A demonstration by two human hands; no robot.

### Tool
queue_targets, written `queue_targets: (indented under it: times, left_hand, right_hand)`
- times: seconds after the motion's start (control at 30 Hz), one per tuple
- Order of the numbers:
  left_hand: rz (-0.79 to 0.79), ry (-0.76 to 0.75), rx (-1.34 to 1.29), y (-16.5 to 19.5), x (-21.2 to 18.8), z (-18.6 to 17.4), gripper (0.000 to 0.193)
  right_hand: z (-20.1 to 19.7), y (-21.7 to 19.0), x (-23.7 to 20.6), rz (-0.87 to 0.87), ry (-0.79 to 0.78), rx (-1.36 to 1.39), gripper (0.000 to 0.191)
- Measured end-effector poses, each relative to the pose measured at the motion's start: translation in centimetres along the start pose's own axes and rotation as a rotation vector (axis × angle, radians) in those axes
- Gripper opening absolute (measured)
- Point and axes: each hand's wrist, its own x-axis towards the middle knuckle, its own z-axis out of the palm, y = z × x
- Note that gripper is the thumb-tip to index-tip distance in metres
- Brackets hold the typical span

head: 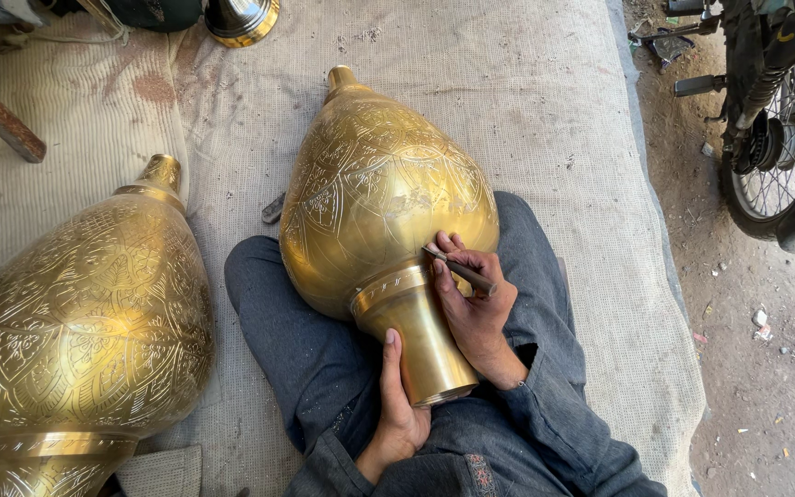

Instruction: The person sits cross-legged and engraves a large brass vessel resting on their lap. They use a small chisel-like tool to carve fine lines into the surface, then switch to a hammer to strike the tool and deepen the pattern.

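Currently: engraved brass vase [374, 198], teardrop body, floral line-work all over, plain cylindrical neck. Rests across person's lap on grey trousers [301, 340], above woven mat [526, 101]. Left hand [397, 410] flat against neck, fingers extended, steadying. Right hand [476, 308] closed around engraving tool [460, 270], tip touching body just above neck collar. Long axis runs away from person; narrow knob far, open mouth near. Second engraved vase [75, 331] lies at left.
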Motion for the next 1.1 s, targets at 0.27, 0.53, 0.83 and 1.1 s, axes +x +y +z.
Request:
queue_targets:
  times: [0.27, 0.53, 0.83, 1.1]
  left_hand:
    - [0.0, 0.067, -0.018, 0.1, 0.0, 0.5, 0.084]
    - [0.023, 0.066, -0.039, -0.2, 0.2, 0.3, 0.08]
    - [0.049, 0.031, -0.092, -0.1, 0.1, 0.6, 0.076]
    - [0.042, 0.03, -0.053, 0.0, 0.0, 0.7, 0.079]
  right_hand:
    - [-0.4, -1.0, 0.3, 0.069, -0.028, 0.069, 0.016]
    - [-2.0, -0.7, 1.6, 0.392, 0.058, 0.5, 0.017]
    - [-0.7, 0.7, 1.4, 0.343, -0.067, 0.497, 0.015]
    - [-0.3, 0.1, 1.4, 0.34, -0.042, 0.436, 0.012]
